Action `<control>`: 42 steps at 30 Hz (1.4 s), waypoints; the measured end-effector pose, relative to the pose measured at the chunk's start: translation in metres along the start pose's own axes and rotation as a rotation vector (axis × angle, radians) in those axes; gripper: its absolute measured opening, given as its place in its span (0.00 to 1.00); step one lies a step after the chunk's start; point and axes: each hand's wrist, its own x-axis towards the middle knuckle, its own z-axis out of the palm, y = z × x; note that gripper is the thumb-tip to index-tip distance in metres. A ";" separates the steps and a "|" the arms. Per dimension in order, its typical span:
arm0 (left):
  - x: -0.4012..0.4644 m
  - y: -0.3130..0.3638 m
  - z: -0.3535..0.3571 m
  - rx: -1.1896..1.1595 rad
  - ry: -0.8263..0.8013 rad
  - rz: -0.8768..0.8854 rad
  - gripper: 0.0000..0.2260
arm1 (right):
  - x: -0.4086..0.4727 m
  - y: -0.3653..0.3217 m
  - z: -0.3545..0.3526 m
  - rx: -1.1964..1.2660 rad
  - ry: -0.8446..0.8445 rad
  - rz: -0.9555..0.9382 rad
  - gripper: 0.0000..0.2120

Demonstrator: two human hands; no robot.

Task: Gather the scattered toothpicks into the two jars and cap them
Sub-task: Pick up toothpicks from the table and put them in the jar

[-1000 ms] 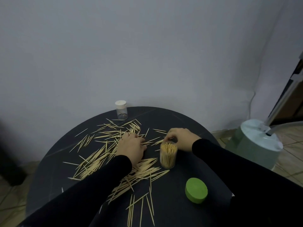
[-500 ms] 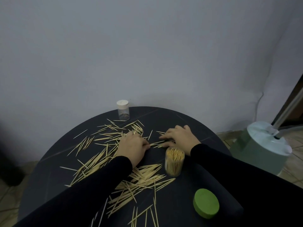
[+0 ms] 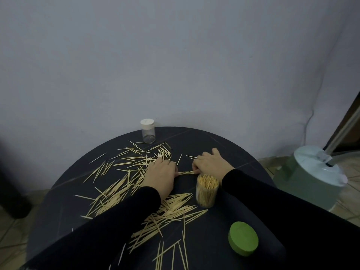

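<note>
hands: left hand and right hand had closed in since a second ago, fingers pinching a small bundle between them | open jar nearly full, just beside | loads of toothpicks left, green lid off

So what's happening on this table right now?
A person is collecting loose wooden toothpicks from a round black table. The left hand and right hand pinch a small bundle of toothpicks between them. An open clear jar stands nearly full beside its green round lid. A white-capped clear jar looks empty.
</note>
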 end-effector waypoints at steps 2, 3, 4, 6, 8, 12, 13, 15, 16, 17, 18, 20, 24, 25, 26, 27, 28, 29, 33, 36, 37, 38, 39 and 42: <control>0.000 0.001 -0.003 -0.046 0.019 -0.002 0.08 | -0.002 0.001 0.001 -0.018 0.018 -0.003 0.11; 0.000 0.001 -0.005 -0.073 0.029 -0.007 0.09 | -0.004 0.002 0.001 -0.025 0.024 0.000 0.12; 0.001 0.001 -0.006 -0.099 0.036 -0.016 0.09 | -0.005 0.003 0.001 -0.028 0.028 0.005 0.12; 0.000 0.002 -0.007 -0.139 0.048 -0.025 0.11 | -0.009 0.005 -0.001 -0.004 0.042 0.028 0.12; -0.001 0.003 -0.007 -0.195 0.089 -0.035 0.10 | -0.015 0.006 -0.005 0.073 0.075 0.071 0.11; -0.002 0.008 -0.009 -0.456 0.153 -0.104 0.06 | -0.026 0.007 -0.010 0.352 0.195 0.181 0.08; -0.002 0.010 -0.010 -0.540 0.154 -0.120 0.05 | -0.029 0.008 -0.012 0.407 0.238 0.202 0.08; -0.002 0.013 -0.014 -0.713 0.171 -0.159 0.04 | -0.035 0.009 -0.017 0.511 0.305 0.241 0.07; -0.002 0.016 -0.018 -0.794 0.180 -0.177 0.04 | -0.037 0.008 -0.019 0.582 0.319 0.258 0.07; -0.004 0.018 -0.021 -0.872 0.182 -0.191 0.04 | -0.040 0.008 -0.022 0.674 0.322 0.271 0.07; -0.005 0.021 -0.025 -0.957 0.180 -0.198 0.05 | -0.043 0.007 -0.024 0.774 0.325 0.271 0.06; -0.008 0.027 -0.032 -1.147 0.179 -0.212 0.05 | -0.046 0.007 -0.028 0.925 0.364 0.244 0.05; -0.018 0.041 -0.042 -1.404 0.219 -0.207 0.05 | -0.056 0.004 -0.038 1.112 0.389 0.192 0.07; -0.021 0.045 -0.044 -1.441 0.238 -0.195 0.05 | -0.059 0.003 -0.038 1.152 0.383 0.182 0.08; -0.024 0.049 -0.046 -1.471 0.258 -0.187 0.05 | -0.061 0.002 -0.037 1.190 0.374 0.170 0.07; -0.026 0.052 -0.047 -1.495 0.277 -0.182 0.05 | -0.064 0.001 -0.035 1.223 0.364 0.159 0.07; -0.028 0.055 -0.048 -1.512 0.290 -0.180 0.05 | -0.065 0.001 -0.033 1.249 0.355 0.147 0.07; -0.028 0.056 -0.049 -1.523 0.293 -0.180 0.05 | -0.067 0.001 -0.032 1.263 0.344 0.137 0.06; -0.033 0.060 -0.047 -1.512 0.259 -0.171 0.05 | -0.074 0.003 -0.027 1.251 0.314 0.083 0.05; -0.036 0.060 -0.038 -1.426 0.205 -0.160 0.04 | -0.077 0.004 -0.022 1.239 0.269 0.061 0.05; -0.038 0.060 -0.035 -1.389 0.191 -0.144 0.04 | -0.078 0.005 -0.021 1.242 0.251 0.048 0.05; -0.039 0.060 -0.032 -1.350 0.182 -0.123 0.05 | -0.079 0.006 -0.020 1.241 0.231 0.036 0.04; -0.041 0.060 -0.031 -1.309 0.180 -0.099 0.05 | -0.080 0.006 -0.019 1.228 0.209 0.028 0.04; -0.044 0.059 -0.027 -1.196 0.190 -0.004 0.12 | -0.082 0.011 -0.019 1.177 0.167 0.021 0.02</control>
